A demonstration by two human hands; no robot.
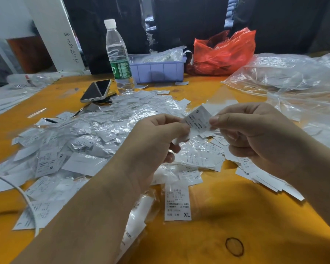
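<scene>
Obs: L hand (156,141) and R hand (255,134) both pinched one label (197,121) marked S, thumbs and forefingers clamped on opposite edges. Label was held up in the air, just above the pile (103,126) of like labels on the counter (236,216). Lower fingers were curled loosely; nothing else seen in them. Label seemed to sit in thin clear film, but I couldn't tell for sure.

Judgement: step looked like checking the size for sorting, poss. freeing the label from its wrap.

To do it well:
- Grip at edges only, so print could be read.
- Pull evenly w/ both hands; one side leading would prob. crease the label or tear the film.
- Confirm S before setting down, since XS and XL lay mixed in the pile and one XL label (177,201) lay alone nearer the person.
- Put it on bare counter, not back on the heap.

Bottle (118,58) and phone (96,90) sat behind the pile, well apart from the hands; no hazard.
</scene>
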